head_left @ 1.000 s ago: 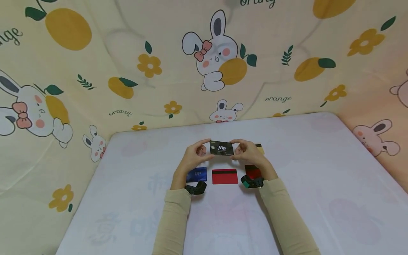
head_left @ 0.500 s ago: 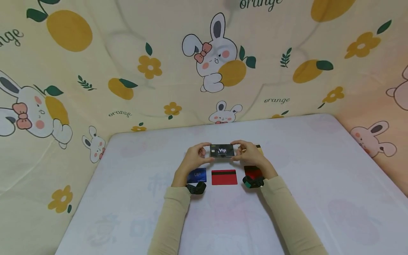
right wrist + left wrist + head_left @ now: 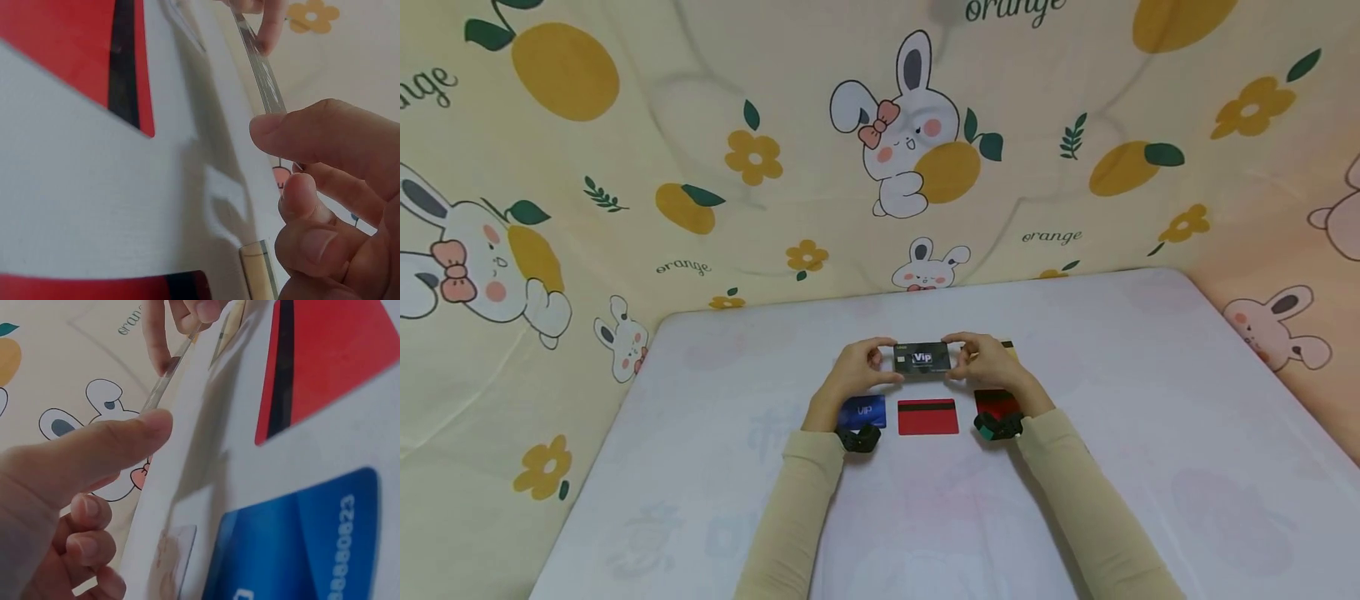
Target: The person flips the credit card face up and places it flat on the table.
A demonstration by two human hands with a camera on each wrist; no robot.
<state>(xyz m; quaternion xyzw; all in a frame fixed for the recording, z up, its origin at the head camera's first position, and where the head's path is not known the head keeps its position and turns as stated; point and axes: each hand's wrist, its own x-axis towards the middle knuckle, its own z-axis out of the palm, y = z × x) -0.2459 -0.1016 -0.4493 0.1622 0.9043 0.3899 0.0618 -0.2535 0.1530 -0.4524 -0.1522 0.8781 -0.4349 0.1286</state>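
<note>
A black card with "Vip" printed on it (image 3: 921, 358) is held up above the table, its printed face toward the head camera. My left hand (image 3: 853, 371) pinches its left edge between thumb and fingers. At the opposite edge, my right hand (image 3: 992, 362) pinches it the same way. Both wrist views show the card nearly edge-on. Below the hands lie a blue VIP card (image 3: 867, 411), a red card with a dark stripe (image 3: 928, 417) and a red-and-black card (image 3: 996, 402), partly covered by the right wrist. A yellow card (image 3: 1011, 348) is mostly hidden behind the right hand.
Under the left hand, a pale card (image 3: 172, 562) shows in the left wrist view. The white table (image 3: 700, 467) reaches back to a hanging cloth (image 3: 820, 167) printed with rabbits and oranges. Dark bands sit on both wrists.
Both hands have lowered the black card slightly toward the near row of cards, mostly in the first half second. The grip stays the same, and the cards on the table lie as before.
</note>
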